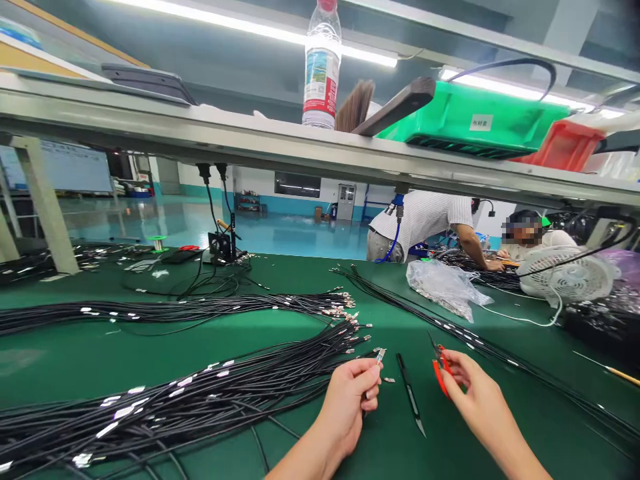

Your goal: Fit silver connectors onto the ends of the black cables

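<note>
**Cable end in the left hand, red cutter in the right**

The left hand (353, 393) is closed in a pinch on a cable end (379, 356) that is tipped with bright metal. The tip stands out just beyond the fingertips. Its long axis points far and a little right, toward the right hand (473, 393). The right hand is clenched on a small red cutter (440, 368), whose blades point far and left, toward the tip. Cutter and tip are near each other but do not touch.

Between the two hands, black tweezers (411, 395) lie on the green mat (150, 353), with their length running from near to far. The left forearm enters from the near edge with the wrist almost straight. The right forearm enters from the near right, with the palm turned to the left. The big cable bundle (200, 393) spreads out to the left.
</note>
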Action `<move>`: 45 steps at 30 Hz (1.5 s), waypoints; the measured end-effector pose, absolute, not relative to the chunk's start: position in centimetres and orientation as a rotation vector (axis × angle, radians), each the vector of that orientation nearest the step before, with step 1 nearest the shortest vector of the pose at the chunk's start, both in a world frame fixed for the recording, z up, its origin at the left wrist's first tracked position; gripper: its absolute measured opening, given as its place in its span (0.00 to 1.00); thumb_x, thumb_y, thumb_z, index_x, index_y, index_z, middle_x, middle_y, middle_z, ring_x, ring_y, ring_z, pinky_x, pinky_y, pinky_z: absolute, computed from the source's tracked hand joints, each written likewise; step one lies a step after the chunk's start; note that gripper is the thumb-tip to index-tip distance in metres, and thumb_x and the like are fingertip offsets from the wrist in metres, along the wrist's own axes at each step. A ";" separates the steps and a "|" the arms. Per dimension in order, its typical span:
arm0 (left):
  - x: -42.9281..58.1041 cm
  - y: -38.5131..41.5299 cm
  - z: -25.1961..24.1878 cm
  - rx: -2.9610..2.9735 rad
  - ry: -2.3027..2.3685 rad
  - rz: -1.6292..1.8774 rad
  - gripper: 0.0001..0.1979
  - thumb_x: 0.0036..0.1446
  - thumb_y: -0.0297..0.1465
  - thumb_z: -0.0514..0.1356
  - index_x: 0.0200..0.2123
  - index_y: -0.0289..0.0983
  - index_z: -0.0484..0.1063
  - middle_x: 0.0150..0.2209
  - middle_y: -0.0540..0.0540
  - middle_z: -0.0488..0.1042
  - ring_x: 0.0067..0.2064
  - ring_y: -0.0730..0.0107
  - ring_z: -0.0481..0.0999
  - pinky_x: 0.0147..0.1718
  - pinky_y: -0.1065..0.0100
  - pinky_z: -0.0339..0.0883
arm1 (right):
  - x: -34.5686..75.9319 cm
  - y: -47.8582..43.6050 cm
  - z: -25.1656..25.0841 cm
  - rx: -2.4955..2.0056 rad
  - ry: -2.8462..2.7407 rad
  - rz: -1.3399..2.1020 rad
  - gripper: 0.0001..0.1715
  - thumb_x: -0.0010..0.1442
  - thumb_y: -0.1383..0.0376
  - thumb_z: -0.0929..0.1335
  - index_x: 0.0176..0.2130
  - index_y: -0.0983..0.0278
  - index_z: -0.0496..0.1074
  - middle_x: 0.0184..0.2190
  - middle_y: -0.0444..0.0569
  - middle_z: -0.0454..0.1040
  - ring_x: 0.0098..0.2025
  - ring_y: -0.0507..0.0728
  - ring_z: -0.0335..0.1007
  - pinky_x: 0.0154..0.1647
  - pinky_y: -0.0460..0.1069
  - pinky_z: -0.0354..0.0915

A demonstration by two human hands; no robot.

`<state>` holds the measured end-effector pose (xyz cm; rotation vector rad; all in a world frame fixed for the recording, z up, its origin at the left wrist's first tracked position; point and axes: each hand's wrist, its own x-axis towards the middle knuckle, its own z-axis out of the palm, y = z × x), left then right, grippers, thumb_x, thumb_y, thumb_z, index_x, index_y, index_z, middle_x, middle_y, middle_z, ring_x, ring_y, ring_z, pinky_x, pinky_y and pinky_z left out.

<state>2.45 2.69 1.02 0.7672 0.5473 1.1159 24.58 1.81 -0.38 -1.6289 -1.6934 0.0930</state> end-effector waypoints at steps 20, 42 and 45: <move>2.8 2.6 0.3 0.791 0.568 1.171 0.13 0.41 0.33 0.67 0.25 0.30 0.69 0.21 0.53 0.59 0.20 0.84 0.52 0.18 0.75 0.36 | 20.2 0.2 0.0 -1.243 -1.977 -0.150 0.10 0.59 0.63 0.63 0.42 0.62 0.63 0.40 0.54 0.66 0.42 0.61 0.64 0.40 0.54 0.63; 2.8 2.6 0.5 0.791 0.584 1.163 0.10 0.41 0.29 0.65 0.25 0.28 0.70 0.21 0.52 0.60 0.19 0.85 0.52 0.18 0.76 0.37 | 20.5 0.4 -0.4 -1.193 -2.004 -0.198 0.09 0.60 0.63 0.62 0.41 0.63 0.65 0.37 0.54 0.68 0.37 0.60 0.67 0.36 0.52 0.66; 2.7 2.6 0.5 0.794 0.583 1.159 0.10 0.41 0.29 0.65 0.25 0.28 0.70 0.20 0.52 0.60 0.19 0.85 0.52 0.18 0.76 0.37 | 20.6 0.5 -0.6 -1.188 -2.000 -0.201 0.09 0.60 0.63 0.62 0.41 0.63 0.66 0.37 0.55 0.69 0.37 0.60 0.67 0.36 0.52 0.66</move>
